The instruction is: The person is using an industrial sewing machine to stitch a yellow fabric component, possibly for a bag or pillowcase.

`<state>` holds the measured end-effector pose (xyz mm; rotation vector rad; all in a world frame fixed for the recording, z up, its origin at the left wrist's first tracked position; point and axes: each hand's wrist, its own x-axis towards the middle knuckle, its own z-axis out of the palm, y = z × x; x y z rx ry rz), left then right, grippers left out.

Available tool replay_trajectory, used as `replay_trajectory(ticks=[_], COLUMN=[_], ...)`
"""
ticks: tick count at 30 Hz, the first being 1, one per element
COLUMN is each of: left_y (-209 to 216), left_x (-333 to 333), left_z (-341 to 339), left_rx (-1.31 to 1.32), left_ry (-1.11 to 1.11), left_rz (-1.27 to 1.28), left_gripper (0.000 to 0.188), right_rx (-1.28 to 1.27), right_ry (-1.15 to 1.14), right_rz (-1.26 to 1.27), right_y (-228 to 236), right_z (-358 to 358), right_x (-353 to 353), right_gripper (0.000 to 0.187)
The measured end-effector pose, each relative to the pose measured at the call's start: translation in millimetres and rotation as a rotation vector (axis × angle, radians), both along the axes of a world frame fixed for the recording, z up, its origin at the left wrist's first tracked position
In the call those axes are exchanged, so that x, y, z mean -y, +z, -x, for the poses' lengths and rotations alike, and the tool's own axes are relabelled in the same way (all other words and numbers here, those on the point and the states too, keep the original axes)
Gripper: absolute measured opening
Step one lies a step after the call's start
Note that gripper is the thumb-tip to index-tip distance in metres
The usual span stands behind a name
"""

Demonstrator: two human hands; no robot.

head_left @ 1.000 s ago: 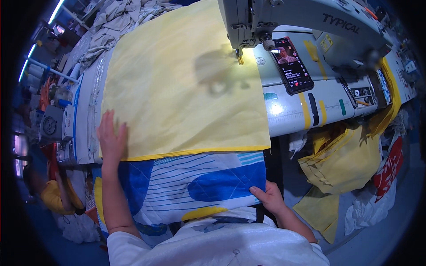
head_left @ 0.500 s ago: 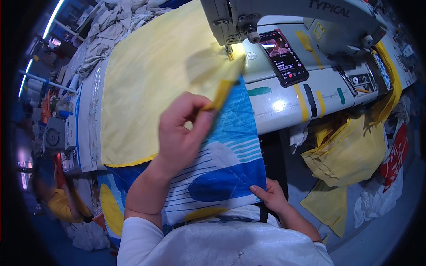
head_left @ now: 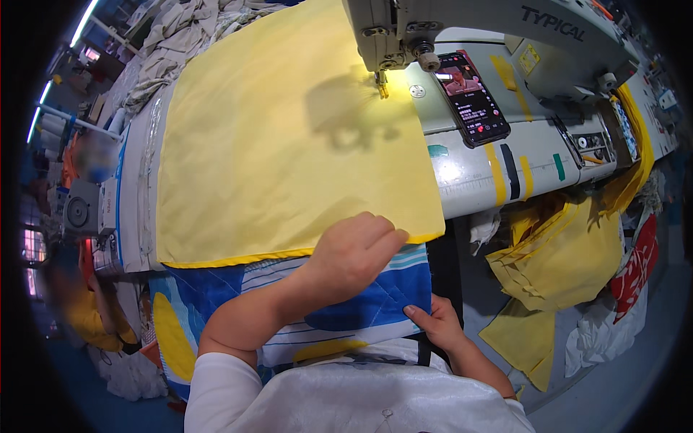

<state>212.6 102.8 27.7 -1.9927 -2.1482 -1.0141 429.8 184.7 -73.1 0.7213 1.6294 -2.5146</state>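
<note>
A pale yellow fabric panel with a bright yellow hemmed edge lies flat on the sewing machine bed. My left hand is closed on its near edge, close to the right corner. Beneath it, a blue, white and yellow printed quilted fabric hangs over the table edge toward my lap. My right hand pinches the right edge of this printed fabric, thumb on top. Ahead of both hands is the sewing machine; its lit presser foot stands at the yellow panel's right side.
A phone with a lit screen lies on the machine bed. Yellow fabric pieces hang at the right, near red patterned cloth. Greyish cloth is heaped at the far left. Another person in yellow is at the left.
My left hand has drawn the folded-back corner of the yellow panel toward me and down, laying it over the printed fabric. My right hand has stayed on the printed fabric's edge.
</note>
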Motion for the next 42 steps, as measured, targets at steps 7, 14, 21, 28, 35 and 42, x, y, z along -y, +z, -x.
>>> replay_trajectory(ticks=[7, 14, 21, 28, 35, 42], left_y=[-28, -10, -25, 1, -36, -38], left_x=[14, 118, 281, 284, 270, 272], left_z=[-2, 67, 157, 191, 244, 250], left_rx=[-0.119, -0.05, -0.123, 0.182, -0.085, -0.084], left_ry=[-0.055, 0.381, 1.075, 1.06, 1.064, 1.022], left_rz=[0.031, -0.027, 0.265, 0.439, 0.456, 0.441], left_gripper=[0.028, 0.02, 0.042, 0.05, 0.053, 0.055], right_rx=[0.051, 0.049, 0.146, -0.071, -0.055, -0.138], right_ry=[0.007, -0.1, 0.001, -0.296, -0.415, -0.393], right_rz=[0.008, -0.014, -0.063, -1.051, -0.789, -0.792], right_y=[-4, 0, -6, 50, 74, 57], right_z=[7, 8, 13, 38, 109, 105], right_x=[1, -3, -12, -34, -30, -39], right_gripper=[0.019, 0.023, 0.028, 0.059, 0.046, 0.027])
